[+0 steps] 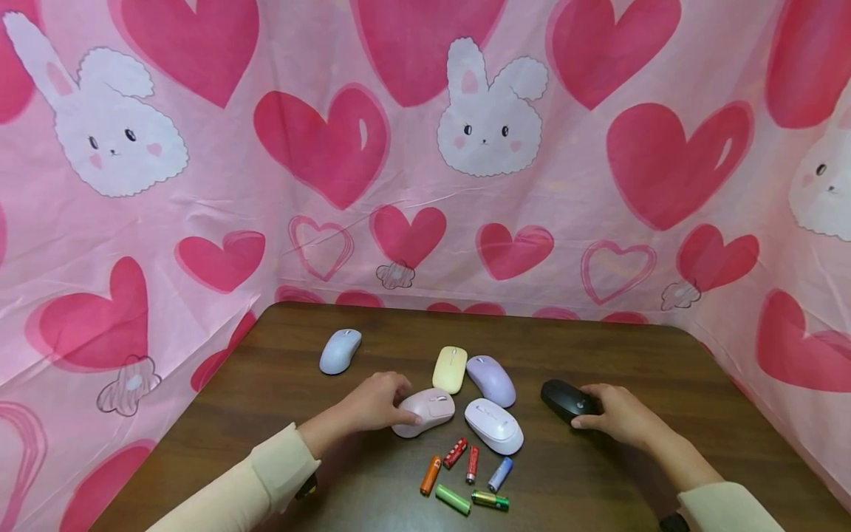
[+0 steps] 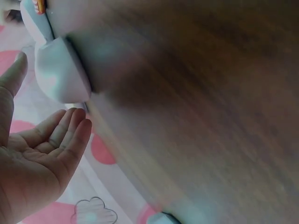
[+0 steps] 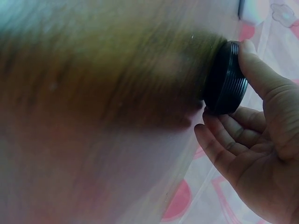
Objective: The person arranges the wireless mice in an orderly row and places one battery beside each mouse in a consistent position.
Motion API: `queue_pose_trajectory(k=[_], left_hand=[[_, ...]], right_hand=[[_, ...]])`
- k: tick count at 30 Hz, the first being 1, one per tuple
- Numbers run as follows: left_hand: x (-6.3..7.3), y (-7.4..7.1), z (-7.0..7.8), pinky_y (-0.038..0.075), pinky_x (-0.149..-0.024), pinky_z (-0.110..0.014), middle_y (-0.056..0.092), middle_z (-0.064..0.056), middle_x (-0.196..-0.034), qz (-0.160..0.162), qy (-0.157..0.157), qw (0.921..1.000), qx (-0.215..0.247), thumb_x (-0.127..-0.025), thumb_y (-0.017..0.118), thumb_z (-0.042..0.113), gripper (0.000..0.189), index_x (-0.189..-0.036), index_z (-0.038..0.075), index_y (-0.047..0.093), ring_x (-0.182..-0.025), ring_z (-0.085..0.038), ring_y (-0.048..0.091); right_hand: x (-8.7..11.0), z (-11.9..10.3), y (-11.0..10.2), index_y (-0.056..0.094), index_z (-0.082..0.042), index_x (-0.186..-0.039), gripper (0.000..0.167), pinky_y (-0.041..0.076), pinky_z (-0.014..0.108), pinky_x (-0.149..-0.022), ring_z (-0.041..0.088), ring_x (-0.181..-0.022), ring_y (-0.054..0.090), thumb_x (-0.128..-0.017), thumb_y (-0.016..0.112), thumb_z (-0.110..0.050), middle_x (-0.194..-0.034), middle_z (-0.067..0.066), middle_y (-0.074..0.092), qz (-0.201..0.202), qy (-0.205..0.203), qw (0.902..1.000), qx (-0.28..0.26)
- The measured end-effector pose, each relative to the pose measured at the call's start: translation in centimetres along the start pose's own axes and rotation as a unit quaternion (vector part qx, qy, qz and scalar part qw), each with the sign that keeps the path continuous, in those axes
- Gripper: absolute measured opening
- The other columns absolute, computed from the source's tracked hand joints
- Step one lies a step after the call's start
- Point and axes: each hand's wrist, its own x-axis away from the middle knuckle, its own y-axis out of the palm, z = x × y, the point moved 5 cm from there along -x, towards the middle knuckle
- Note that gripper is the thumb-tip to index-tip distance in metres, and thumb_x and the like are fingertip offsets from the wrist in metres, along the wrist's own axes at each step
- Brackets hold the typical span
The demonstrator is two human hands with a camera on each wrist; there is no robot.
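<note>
On the right of the table (image 1: 665, 362), the right hand (image 1: 621, 414) pinches the near end of the black mouse (image 1: 564, 397), which points far left, while the left hand (image 1: 374, 404), thumb and fingers apart, is at the pink mouse's (image 1: 428, 411) left end.
</note>
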Motion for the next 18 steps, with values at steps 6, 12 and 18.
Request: queue_pose_trajectory(k=[6, 12, 18], left_hand=[[0.03, 0.55, 0.2, 0.047, -0.07, -0.028, 0.062, 0.004, -0.091, -0.019, -0.006, 0.9997, -0.014, -0.071, 0.084, 0.044, 0.054, -0.107, 0.007, 0.068, -0.078, -0.011, 0.053], [0.05, 0.85, 0.02, 0.048, -0.074, -0.031, 0.062, 0.002, -0.097, -0.027, -0.012, 0.9993, -0.02, -0.069, 0.086, 0.043, 0.059, -0.11, 0.006, 0.067, -0.083, -0.013, 0.054], [0.23, 1.06, 0.1, 0.048, -0.076, -0.033, 0.062, -0.001, -0.1, -0.027, -0.015, 0.9991, -0.03, -0.068, 0.086, 0.045, 0.063, -0.112, 0.004, 0.066, -0.085, -0.015, 0.054]], right_hand=[[-0.06, 0.09, 0.09, 0.059, 0.013, -0.118, 0.071, 0.048, 0.05, -0.081, 0.032, -0.098, 0.061, -0.075, 0.082, -0.039, -0.111, 0.025, 0.064, 0.002, -0.005, 1.0, 0.0], [-0.05, 0.29, 0.17, 0.059, 0.013, -0.118, 0.073, 0.048, 0.051, -0.082, 0.034, -0.1, 0.061, -0.075, 0.082, -0.041, -0.112, 0.025, 0.063, 0.001, 0.0, 1.0, -0.001], [0.01, 0.35, 0.14, 0.059, 0.013, -0.118, 0.074, 0.048, 0.052, -0.082, 0.034, -0.099, 0.061, -0.075, 0.081, -0.043, -0.112, 0.025, 0.063, 0.003, -0.001, 1.0, -0.002]])
